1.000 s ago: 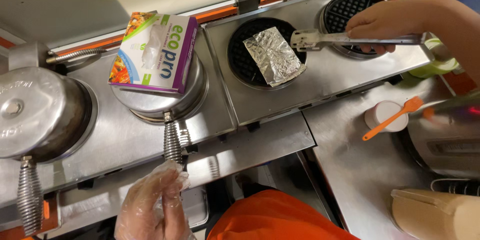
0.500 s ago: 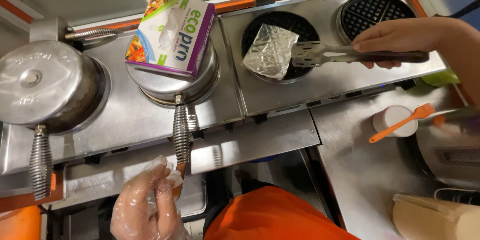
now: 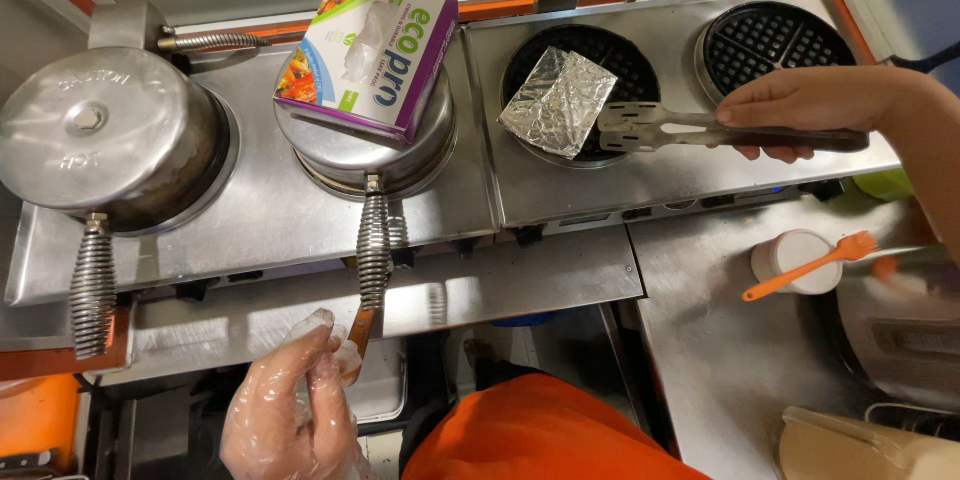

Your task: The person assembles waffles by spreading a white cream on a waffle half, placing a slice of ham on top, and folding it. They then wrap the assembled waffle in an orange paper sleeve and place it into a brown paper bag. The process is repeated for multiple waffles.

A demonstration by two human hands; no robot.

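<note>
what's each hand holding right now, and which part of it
The right hand grips metal tongs by the handle end. The gloved left hand holds nothing clearly, fingertips beside the waffle iron handle.

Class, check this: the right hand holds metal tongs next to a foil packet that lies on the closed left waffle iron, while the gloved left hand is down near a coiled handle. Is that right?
Not quite. In the head view the foil packet lies on an open waffle plate, not on a closed iron. The rest stands: the right hand holds the tongs beside it, and the gloved left hand is near the coiled handle.

A commercial kitchen: steel waffle irons (image 3: 770,45) line a steel counter (image 3: 700,340).
</note>
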